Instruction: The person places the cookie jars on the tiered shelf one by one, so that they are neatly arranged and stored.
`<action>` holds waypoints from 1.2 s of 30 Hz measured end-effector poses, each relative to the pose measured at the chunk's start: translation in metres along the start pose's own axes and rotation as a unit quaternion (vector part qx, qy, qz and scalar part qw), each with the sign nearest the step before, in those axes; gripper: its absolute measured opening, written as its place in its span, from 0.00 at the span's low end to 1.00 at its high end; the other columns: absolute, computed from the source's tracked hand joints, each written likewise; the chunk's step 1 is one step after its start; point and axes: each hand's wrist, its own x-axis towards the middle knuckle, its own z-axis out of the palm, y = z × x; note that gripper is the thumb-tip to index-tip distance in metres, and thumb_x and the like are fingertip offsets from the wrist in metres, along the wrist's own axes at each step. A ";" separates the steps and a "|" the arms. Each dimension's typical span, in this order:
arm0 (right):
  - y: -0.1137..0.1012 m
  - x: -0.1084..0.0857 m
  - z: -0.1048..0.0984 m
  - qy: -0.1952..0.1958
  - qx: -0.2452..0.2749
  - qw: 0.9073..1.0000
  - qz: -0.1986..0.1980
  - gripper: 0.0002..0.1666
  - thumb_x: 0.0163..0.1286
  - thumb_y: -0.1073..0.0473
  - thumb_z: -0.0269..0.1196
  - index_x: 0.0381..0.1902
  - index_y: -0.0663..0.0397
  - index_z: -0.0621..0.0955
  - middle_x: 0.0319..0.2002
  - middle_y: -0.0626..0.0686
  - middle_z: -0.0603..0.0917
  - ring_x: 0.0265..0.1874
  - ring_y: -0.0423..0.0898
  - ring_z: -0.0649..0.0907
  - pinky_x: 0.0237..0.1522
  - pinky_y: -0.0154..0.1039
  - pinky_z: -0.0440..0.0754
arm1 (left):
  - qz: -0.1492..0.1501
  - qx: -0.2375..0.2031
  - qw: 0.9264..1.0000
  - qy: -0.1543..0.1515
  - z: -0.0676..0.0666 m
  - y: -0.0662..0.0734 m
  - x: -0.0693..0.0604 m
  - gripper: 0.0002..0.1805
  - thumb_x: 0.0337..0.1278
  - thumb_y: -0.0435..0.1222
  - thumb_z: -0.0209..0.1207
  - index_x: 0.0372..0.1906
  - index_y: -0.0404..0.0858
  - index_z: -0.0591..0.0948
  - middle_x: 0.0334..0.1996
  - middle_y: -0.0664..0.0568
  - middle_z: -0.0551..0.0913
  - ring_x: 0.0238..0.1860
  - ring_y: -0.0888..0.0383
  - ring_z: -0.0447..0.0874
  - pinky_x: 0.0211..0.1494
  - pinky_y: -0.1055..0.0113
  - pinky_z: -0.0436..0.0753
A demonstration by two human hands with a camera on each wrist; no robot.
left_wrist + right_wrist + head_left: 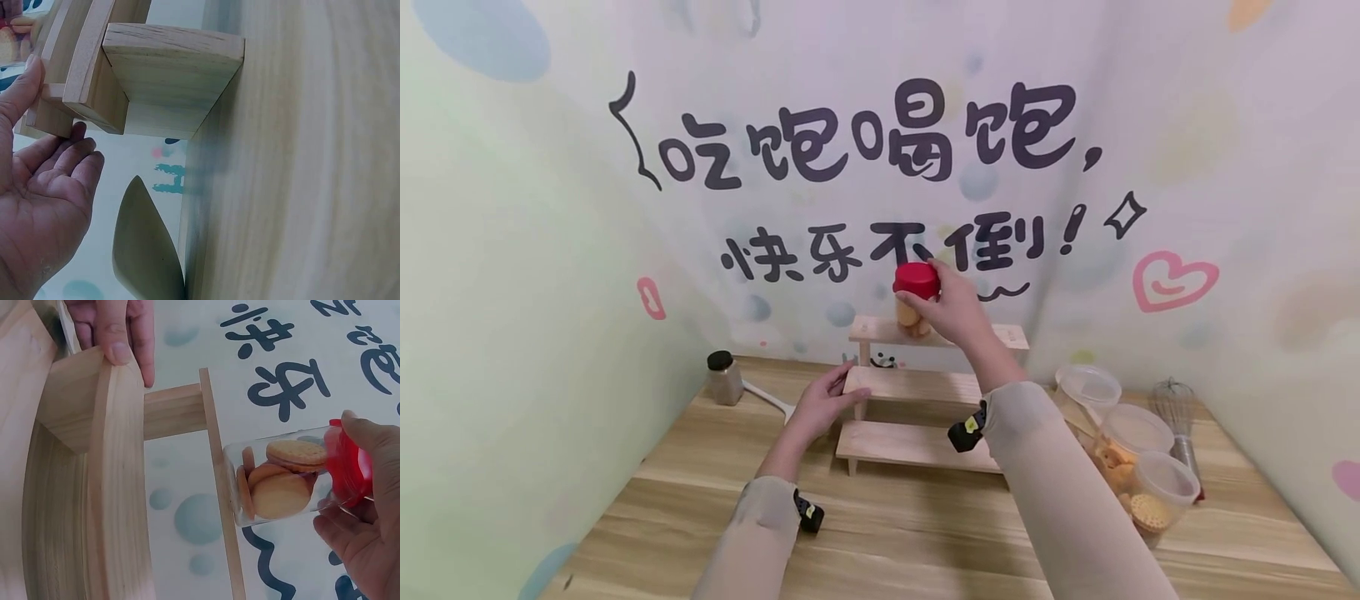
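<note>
Hand around red jar lid

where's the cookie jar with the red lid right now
In the head view, the cookie jar is just right of centre, at the wooden stand's top step, with its red lid gripped by the right hand.
</note>
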 end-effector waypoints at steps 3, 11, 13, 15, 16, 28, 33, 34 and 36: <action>0.000 -0.004 -0.003 0.003 -0.006 1.000 -0.009 0.51 0.67 0.38 0.66 0.77 0.57 0.60 0.66 0.59 0.74 0.59 0.56 0.77 0.57 0.51 0.83 | -0.001 0.003 1.000 -0.003 0.001 -0.002 0.000 0.46 0.56 0.50 0.72 0.77 0.44 0.64 0.76 0.44 0.62 0.74 0.49 0.63 0.73 0.56 0.68; -0.003 -0.018 -0.030 0.020 -0.012 0.999 -0.028 0.46 0.68 0.38 0.64 0.75 0.54 0.64 0.70 0.56 0.72 0.67 0.55 0.73 0.62 0.56 0.78 | -0.008 0.015 1.000 0.010 0.002 -0.002 0.000 0.46 0.54 0.51 0.72 0.76 0.46 0.66 0.75 0.44 0.64 0.73 0.50 0.65 0.72 0.57 0.69; -0.002 -0.024 -0.041 0.020 -0.024 0.999 -0.038 0.45 0.69 0.38 0.64 0.75 0.53 0.65 0.70 0.56 0.72 0.67 0.54 0.73 0.61 0.57 0.78 | -0.008 0.013 1.000 0.009 0.002 -0.002 0.000 0.46 0.55 0.51 0.72 0.77 0.46 0.65 0.74 0.44 0.65 0.73 0.50 0.66 0.72 0.57 0.69; 0.004 -0.033 -0.054 0.022 -0.027 0.998 -0.050 0.44 0.69 0.38 0.64 0.74 0.53 0.66 0.70 0.56 0.73 0.67 0.55 0.73 0.61 0.57 0.78 | -0.009 0.014 1.000 0.006 0.002 -0.002 -0.001 0.47 0.55 0.51 0.72 0.77 0.46 0.65 0.75 0.44 0.64 0.73 0.50 0.65 0.72 0.56 0.69; 0.008 -0.038 -0.062 0.024 -0.028 0.998 -0.055 0.44 0.69 0.38 0.64 0.74 0.53 0.67 0.69 0.57 0.74 0.67 0.55 0.73 0.62 0.58 0.77 | -0.010 0.015 1.000 0.004 0.002 -0.002 -0.001 0.47 0.55 0.51 0.72 0.77 0.46 0.64 0.75 0.44 0.64 0.73 0.50 0.65 0.72 0.56 0.69; 0.085 -0.119 -0.130 0.020 -0.066 0.998 -0.009 0.47 0.70 0.36 0.64 0.75 0.56 0.64 0.70 0.61 0.72 0.69 0.59 0.70 0.69 0.64 0.65 | -0.016 0.042 0.999 0.000 -0.005 0.004 -0.003 0.47 0.56 0.54 0.71 0.78 0.48 0.63 0.76 0.43 0.61 0.74 0.49 0.62 0.73 0.55 0.68; 0.112 -0.150 -0.146 0.017 -0.072 0.997 0.020 0.46 0.70 0.38 0.65 0.74 0.59 0.65 0.69 0.64 0.71 0.68 0.62 0.70 0.67 0.66 0.66 | -0.011 0.043 0.999 -0.004 -0.004 0.003 -0.002 0.47 0.56 0.55 0.70 0.78 0.47 0.63 0.76 0.43 0.61 0.74 0.50 0.62 0.73 0.56 0.68; 0.117 -0.156 -0.148 0.016 -0.071 0.997 0.023 0.46 0.70 0.39 0.65 0.74 0.60 0.65 0.69 0.65 0.72 0.68 0.63 0.70 0.67 0.67 0.66 | -0.012 0.042 0.999 -0.004 -0.003 0.003 -0.002 0.47 0.56 0.55 0.70 0.78 0.47 0.63 0.76 0.43 0.61 0.74 0.50 0.62 0.73 0.56 0.69; 0.126 -0.165 -0.150 0.008 -0.067 0.997 0.026 0.46 0.70 0.41 0.66 0.73 0.62 0.65 0.68 0.67 0.71 0.67 0.65 0.71 0.66 0.68 0.67 | -0.012 0.044 0.999 -0.004 -0.002 0.003 -0.002 0.47 0.56 0.54 0.70 0.78 0.47 0.63 0.76 0.43 0.62 0.74 0.50 0.63 0.73 0.57 0.69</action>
